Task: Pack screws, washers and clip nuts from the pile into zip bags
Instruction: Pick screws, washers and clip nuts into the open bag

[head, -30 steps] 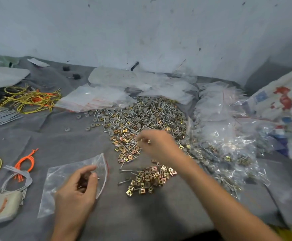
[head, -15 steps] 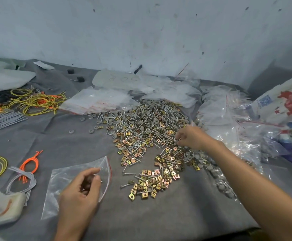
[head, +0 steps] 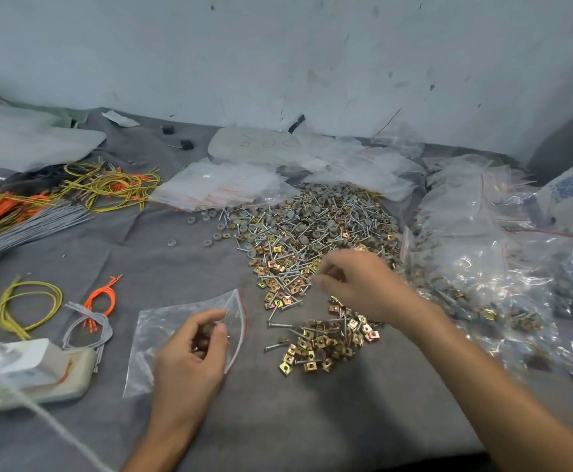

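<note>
- The mixed pile of silver screws, grey round washers and brass-coloured square clip nuts [head: 312, 233] lies mid-counter, on the grey cloth-covered counter [head: 312, 420], far of both hands.
- The right hand [head: 360, 284] hovers over the near right edge of that pile. Its fingers are drawn together as in a pinch, but it is blurred and I cannot tell whether anything is between them.
- Near of the right hand lies a smaller cluster of brass-coloured clip nuts with a few loose screws [head: 326, 345], just right of the bag.
- The left hand [head: 189, 356] rests over the clear plastic zip bag with a red seal strip [head: 152, 338], which lies flat at near left of the pile. Its fingers and thumb curl round a few small dark round pieces [head: 205, 335].
- I cannot tell what, if anything, lies inside that bag.
- At right, a heap of clear zip bags [head: 482, 267] already holds grey and brass hardware.
- Far left of the pile sits a stack of flat clear zip bags with red strips [head: 224, 185].
- At left lie yellow wire loops [head: 29, 304], orange ties [head: 103, 296] and a white power strip [head: 36, 379].
</note>
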`<state>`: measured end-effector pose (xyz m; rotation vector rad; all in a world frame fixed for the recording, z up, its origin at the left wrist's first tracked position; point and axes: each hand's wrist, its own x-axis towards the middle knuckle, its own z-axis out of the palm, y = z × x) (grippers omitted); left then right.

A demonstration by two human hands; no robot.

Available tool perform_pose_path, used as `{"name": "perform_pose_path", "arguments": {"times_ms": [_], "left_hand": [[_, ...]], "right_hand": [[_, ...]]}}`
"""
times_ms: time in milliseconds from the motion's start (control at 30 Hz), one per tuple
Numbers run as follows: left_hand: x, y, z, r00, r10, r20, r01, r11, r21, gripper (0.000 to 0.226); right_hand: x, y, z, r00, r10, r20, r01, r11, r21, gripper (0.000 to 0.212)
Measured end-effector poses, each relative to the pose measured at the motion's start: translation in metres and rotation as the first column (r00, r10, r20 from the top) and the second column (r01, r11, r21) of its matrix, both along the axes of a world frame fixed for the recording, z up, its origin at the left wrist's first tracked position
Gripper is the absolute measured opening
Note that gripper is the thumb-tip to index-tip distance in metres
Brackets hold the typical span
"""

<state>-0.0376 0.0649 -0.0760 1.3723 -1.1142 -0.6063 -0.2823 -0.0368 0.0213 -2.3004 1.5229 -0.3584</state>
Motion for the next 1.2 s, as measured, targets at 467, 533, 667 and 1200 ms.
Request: {"name": "perform_pose_path", "arguments": {"times_ms": [467, 533, 667, 1200], "left_hand": [[0.006, 0.001, -0.004, 0.996, 0.016, 0.083, -0.015, 1.0, -0.011, 0.032], [0.006, 0.0, -0.005, 0.998, 0.015, 0.067, -0.014, 1.0, -0.013, 0.032], [0.005, 0.0, -0.004, 1.0, 0.009, 0.021, -0.009, 1.0, -0.005, 0.035], [0.004, 0.0, -0.003, 0.998, 0.037, 0.045, -0.037, 0.999, -0.012, 0.039]], "right_hand": [[0.108, 0.041, -0.039, 0.951, 0.283, -0.122, -0.297, 0.949, -0.109, 0.026], [0.098, 0.033, -0.03, 0.975, 0.217, -0.048, -0.219, 0.973, -0.066, 0.024], [0.056, -0.007, -0.012, 1.0, -0.017, 0.019, 0.017, 0.999, -0.028, 0.012], [-0.017, -0.089, -0.051, 0.897, -0.144, -0.417, 0.148, 0.989, -0.024, 0.039]]}}
